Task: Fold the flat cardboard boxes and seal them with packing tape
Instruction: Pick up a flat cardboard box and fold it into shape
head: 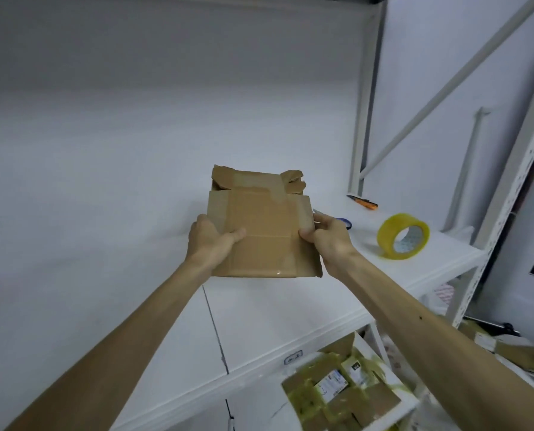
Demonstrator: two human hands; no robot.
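Head view shows a small cardboard box [261, 231] held up in the air above the white surface [290, 306], between the two hands. Its broad, taped face is turned to the camera. Its long axis runs away from the person, and the flaps at the far end are ragged and partly open. The left hand [211, 241] has its grip on the left edge, thumb laid across the face. The right hand [329, 237] pinches the right edge, fingers curled behind it. The tape roll [386, 237] stands on its rim on the surface, to the right of the box and well apart from it, so the right hand is the nearer one to fetch it. What look like blue-handled scissors [345, 221] lie just behind the right hand, mostly hidden. An orange-tipped cutter [363, 202] lies farther back.
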